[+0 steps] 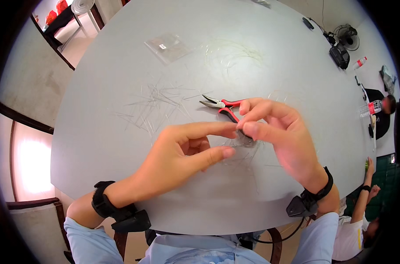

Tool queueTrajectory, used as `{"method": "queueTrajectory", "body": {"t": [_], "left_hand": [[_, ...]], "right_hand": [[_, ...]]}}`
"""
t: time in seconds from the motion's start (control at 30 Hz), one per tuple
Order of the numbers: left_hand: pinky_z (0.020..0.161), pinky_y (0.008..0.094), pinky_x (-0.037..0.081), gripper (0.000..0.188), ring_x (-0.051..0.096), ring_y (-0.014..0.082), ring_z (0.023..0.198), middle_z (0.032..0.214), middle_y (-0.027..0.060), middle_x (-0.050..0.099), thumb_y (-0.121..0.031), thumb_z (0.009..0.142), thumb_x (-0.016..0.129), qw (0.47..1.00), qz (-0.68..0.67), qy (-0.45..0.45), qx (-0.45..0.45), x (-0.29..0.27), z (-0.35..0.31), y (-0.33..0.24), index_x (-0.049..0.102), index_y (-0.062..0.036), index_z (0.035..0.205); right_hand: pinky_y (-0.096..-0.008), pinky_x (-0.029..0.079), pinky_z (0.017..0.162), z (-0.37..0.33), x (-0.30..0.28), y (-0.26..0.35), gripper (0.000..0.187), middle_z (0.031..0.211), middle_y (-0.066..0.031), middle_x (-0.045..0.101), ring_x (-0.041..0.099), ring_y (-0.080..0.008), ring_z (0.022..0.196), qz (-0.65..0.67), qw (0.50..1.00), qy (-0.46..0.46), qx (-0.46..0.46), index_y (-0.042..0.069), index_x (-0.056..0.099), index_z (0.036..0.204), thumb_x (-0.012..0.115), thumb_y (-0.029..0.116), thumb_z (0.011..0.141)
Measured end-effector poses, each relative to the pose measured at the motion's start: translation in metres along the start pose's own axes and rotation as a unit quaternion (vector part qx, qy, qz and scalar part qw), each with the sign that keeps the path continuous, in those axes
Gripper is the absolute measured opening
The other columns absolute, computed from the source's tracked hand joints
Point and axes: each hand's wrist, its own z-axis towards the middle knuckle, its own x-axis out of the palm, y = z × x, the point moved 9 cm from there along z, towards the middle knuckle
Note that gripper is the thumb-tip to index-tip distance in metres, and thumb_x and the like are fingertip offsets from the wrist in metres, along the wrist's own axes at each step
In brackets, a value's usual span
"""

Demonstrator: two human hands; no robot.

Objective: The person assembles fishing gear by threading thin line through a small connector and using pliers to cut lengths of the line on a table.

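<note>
My left hand [178, 147] is over the near middle of the table, thumb and index finger apart, other fingers curled. Its index fingertip meets the fingertips of my right hand [281, 127]. The right thumb and index finger are pinched together; whatever is between them is too small to make out. Just beyond lie needle-nose pliers [228, 113] with red and black handles, jaws slightly parted and pointing left, partly covered by my right hand. Beneath my fingertips is a small cluster of thin wire pieces [242, 152]. A loose pile of thin straight wires [158, 99] is spread to the left.
On the grey table [99, 145] lie a clear plastic bag [167, 47] and a loose coil of pale wire [233, 50], both farther back. At right are a black bag [339, 56], a small fan [348, 37] and plastic bottles [370, 108]. Other people sit along the right side.
</note>
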Motion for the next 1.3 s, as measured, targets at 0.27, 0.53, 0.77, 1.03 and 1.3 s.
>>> {"method": "queueTrajectory", "body": {"t": [0.27,0.53,0.77,1.03,1.3], "left_hand": [[0.053,0.0193,0.040,0.017,0.051,0.0052,0.060,0.079,0.0005,0.063,-0.013,0.086,0.060,0.996,-0.075,0.041,-0.024,0.000,0.001,0.009,0.066,-0.0016,0.096],[0.050,0.0204,0.041,0.013,0.051,0.0070,0.056,0.083,0.0071,0.064,-0.007,0.088,0.054,0.999,-0.015,0.022,-0.044,-0.003,0.000,0.006,0.062,0.0025,0.091],[0.060,0.0217,0.047,0.008,0.056,0.0081,0.070,0.089,0.0037,0.061,-0.005,0.089,0.053,0.968,-0.064,-0.164,0.179,-0.038,-0.002,-0.019,0.058,-0.0001,0.093],[0.074,0.0299,0.049,0.015,0.061,0.0227,0.086,0.093,0.0126,0.059,0.012,0.074,0.060,0.812,0.366,-0.190,0.413,-0.016,-0.031,-0.074,0.059,0.0021,0.086],[0.069,0.0325,0.049,0.024,0.060,0.0280,0.081,0.087,0.0120,0.058,0.012,0.062,0.067,0.764,0.410,-0.136,0.479,0.008,-0.033,-0.071,0.060,0.0003,0.081]], "right_hand": [[-0.0221,0.042,0.065,-0.004,0.034,-0.007,0.005,0.084,-0.0014,0.060,0.052,-0.0076,0.075,0.073,0.989,0.119,0.043,0.003,0.065,0.085,0.061,0.006,0.082],[-0.0199,0.039,0.059,0.013,-0.039,0.041,0.011,0.085,-0.0044,0.058,0.050,-0.0081,0.074,0.069,0.995,-0.007,-0.078,0.003,0.058,0.092,0.055,0.012,0.088],[-0.0182,0.041,0.058,0.013,-0.104,0.055,0.016,0.089,-0.0037,0.059,0.052,-0.0074,0.073,0.099,0.986,-0.098,-0.096,0.002,0.059,0.097,0.054,0.015,0.090],[-0.0193,0.040,0.057,0.011,-0.118,0.041,0.015,0.080,0.0016,0.056,0.051,-0.0072,0.070,0.106,0.985,-0.132,-0.023,0.004,0.058,0.093,0.058,0.017,0.087],[-0.0244,0.046,0.073,0.006,-0.112,0.013,0.012,0.079,-0.0013,0.058,0.058,-0.0125,0.078,0.100,0.987,-0.110,0.059,0.004,0.058,0.090,0.056,0.016,0.087]]}}
